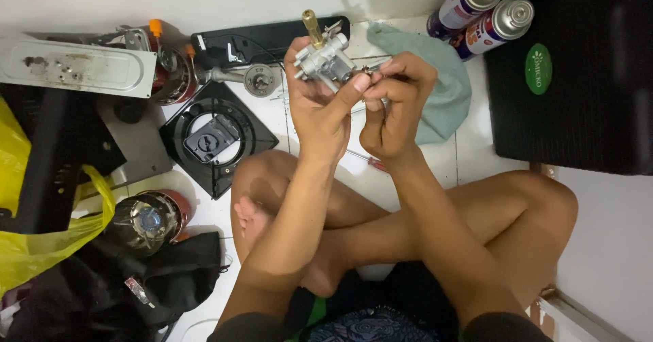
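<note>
My fingers [367, 82] met in the upper middle of the frame, both hands raised over my crossed legs. My left hand [318, 104] was wrapped around the silver metal valve body [326, 58], thumb stretched up along its right side, so those fingers were closed on it. My right hand [394, 107] was curled tight just beside it, fingertips pinched narrow on something small at the valve's right end; what it was I could not tell, as my knuckles hid it.

The valve's long axis ran slanted, from the brass stem [312, 27] pointing toward the top of the frame down to the end where my right fingertips worked. So the piece lay above and left of my right fingers and touched them, while the left hand carried it.

Below my hands the white floor [469, 158] showed between my knees, and a red-handled screwdriver [367, 160] lay there near my right wrist. A grey-green cloth [442, 90] lay just right of my right hand. Two spray cans [486, 15] stood further toward the upper right, beside a black mat [578, 111]. To the left, well apart, lay a black square stove plate [216, 137], a round burner part [260, 79] and a long black housing [258, 39]. A yellow bag [27, 240] filled the lower left. The open room lay straight under my hands; the left side was crowded.
</note>
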